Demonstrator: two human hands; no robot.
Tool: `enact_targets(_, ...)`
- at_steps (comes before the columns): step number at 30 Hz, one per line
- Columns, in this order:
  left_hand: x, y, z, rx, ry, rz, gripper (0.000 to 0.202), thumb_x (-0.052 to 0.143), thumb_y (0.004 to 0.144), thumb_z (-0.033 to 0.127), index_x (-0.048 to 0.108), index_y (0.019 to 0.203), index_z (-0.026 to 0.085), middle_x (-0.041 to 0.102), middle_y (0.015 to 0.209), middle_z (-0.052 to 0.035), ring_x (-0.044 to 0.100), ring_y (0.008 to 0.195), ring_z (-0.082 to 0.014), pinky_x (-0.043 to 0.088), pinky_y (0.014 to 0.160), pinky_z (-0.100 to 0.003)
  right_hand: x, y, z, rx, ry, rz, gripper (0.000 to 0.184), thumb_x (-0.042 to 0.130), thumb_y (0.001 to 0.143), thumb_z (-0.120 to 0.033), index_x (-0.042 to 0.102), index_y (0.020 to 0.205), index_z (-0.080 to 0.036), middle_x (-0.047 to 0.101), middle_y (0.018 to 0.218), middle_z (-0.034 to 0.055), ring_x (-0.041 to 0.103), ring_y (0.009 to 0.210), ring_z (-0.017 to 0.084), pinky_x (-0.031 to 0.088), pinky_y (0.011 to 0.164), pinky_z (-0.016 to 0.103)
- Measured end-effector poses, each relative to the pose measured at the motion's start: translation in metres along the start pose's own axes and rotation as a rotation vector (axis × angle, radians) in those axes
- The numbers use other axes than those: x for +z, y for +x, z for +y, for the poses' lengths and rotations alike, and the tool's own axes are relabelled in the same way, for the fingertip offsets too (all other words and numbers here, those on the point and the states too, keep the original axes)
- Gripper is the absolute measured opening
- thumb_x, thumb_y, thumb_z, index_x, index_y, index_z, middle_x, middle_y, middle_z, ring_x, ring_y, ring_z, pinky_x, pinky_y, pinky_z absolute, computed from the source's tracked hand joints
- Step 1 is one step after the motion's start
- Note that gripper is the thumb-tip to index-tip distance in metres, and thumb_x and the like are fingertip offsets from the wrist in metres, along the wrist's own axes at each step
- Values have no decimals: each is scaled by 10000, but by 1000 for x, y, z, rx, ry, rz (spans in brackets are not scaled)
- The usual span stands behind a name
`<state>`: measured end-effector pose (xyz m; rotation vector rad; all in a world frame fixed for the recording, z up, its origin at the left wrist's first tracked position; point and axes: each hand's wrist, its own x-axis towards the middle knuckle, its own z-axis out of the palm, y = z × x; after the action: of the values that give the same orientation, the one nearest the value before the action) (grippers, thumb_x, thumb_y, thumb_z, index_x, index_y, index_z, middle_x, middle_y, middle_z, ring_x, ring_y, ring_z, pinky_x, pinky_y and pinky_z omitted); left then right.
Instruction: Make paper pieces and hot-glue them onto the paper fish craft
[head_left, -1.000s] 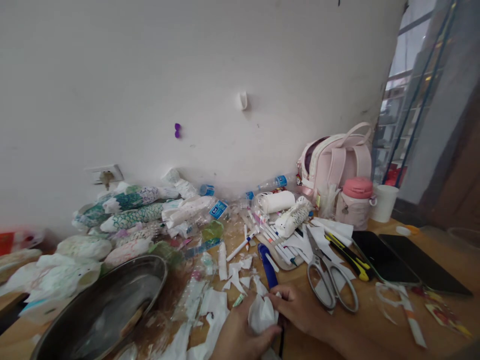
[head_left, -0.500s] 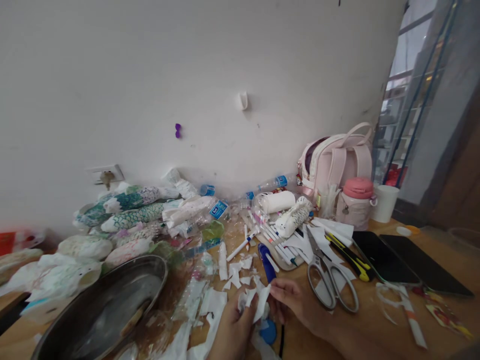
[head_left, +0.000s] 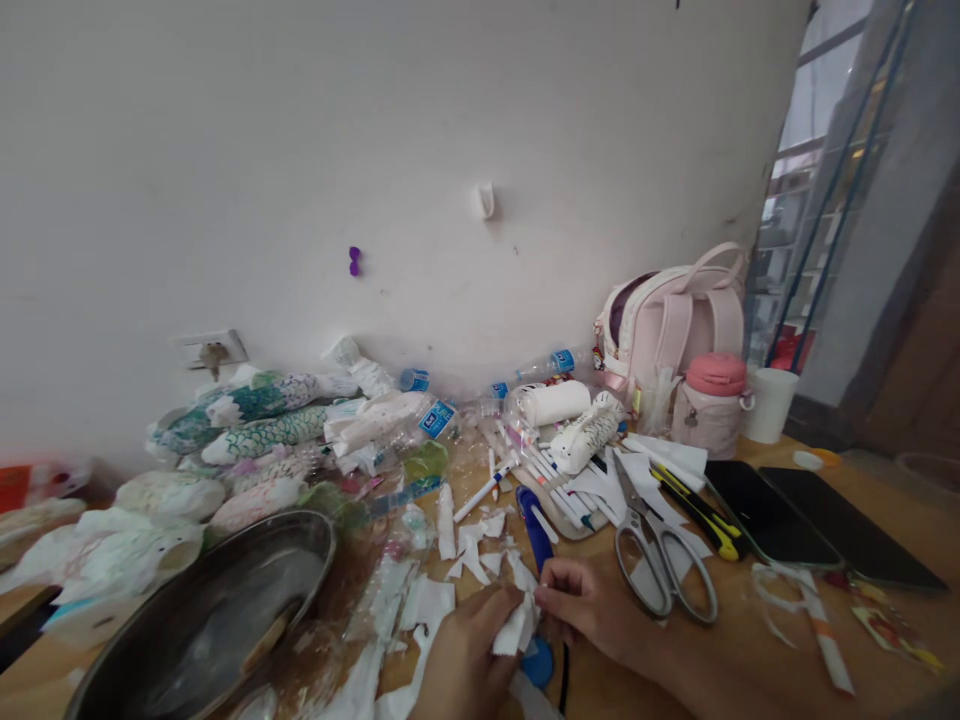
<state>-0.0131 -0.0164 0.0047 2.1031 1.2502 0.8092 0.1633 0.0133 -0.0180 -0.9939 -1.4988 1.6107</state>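
In the head view, the left hand (head_left: 469, 650) has its fingers curled inward, thumb and forefinger closed on a crumpled white piece (head_left: 516, 632) that looks like paper or tissue. The right hand (head_left: 589, 605) brings thumb and forefinger nearly together at that piece's right edge, pinching it; its other fingers are bent under and partly hidden. The white piece is between the two hands, low over the table (head_left: 600, 690), above a blue disc (head_left: 538, 662). The scissors (head_left: 664, 570) lie to the right of the right hand, apart from it.
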Motion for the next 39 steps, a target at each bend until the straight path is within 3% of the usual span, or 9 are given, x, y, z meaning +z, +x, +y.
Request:
enact_targets(6,1,-5,-6,14,37,-34,416,495,662,32,627,1010,219,712,928,-80,642,867,-245,435,747,-262,3,-1,-3,21,-47,0,454,564,698,-625,440,626,-194,465,504,-53,406,411,69,302,411,205)
enact_targets(14,5,-1,8,-123,-264,17,101,493,818,264,575,809,207,662,717,-34,596,691,-184,415,649,-246,3,-2,1,44,-90,-65,389,503,758,-563,483,651,-190,469,486,-49,404,402,72,302,405,200)
enact_targets(18,14,3,9,-300,-581,27,338,603,706,527,497,707,206,533,552,39,477,512,-122,352,480,-215,0,-5,-2,5,-116,-100,340,535,751,-486,494,601,-184,431,456,-55,385,405,70,274,403,200)
enact_targets(22,23,5,7,-454,-808,-67,523,569,598,718,452,705,220,483,459,74,401,357,-86,305,385,-212,-2,-8,-2,-24,-101,-123,339,524,740,-483,485,582,-186,398,442,-66,343,396,63,245,392,201)
enact_targets(27,18,4,5,-424,-842,-227,540,549,616,725,510,714,195,504,464,49,428,374,-94,314,397,-217,-4,-10,-2,-27,-62,-133,383,517,730,-535,478,579,-185,372,434,-70,314,394,59,219,390,204)
enact_targets(32,3,4,9,-278,-717,-180,459,665,615,604,602,632,150,494,591,26,416,564,-95,339,544,-216,-1,-10,-2,-25,-102,-132,484,482,711,-654,453,560,-195,337,422,-73,302,382,65,210,377,209)
enact_targets(35,2,3,7,-335,-779,-168,459,697,579,597,585,618,154,465,552,42,388,520,-83,304,493,-207,-1,-10,-8,-22,-176,-121,501,452,730,-679,448,585,-199,360,439,-65,328,397,77,233,396,217)
enact_targets(37,6,3,3,-393,-850,-153,470,695,577,605,554,619,158,439,500,60,352,445,-63,261,430,-196,-5,-14,-17,-35,-253,-75,481,440,771,-647,451,595,-199,399,476,-46,373,444,99,256,437,235)
enact_targets(39,12,3,0,-430,-926,-141,467,695,586,600,535,645,165,438,471,72,331,385,-49,237,389,-189,-16,-23,-29,-72,-390,93,445,438,809,-585,450,589,-198,427,530,-22,408,530,130,269,503,261)
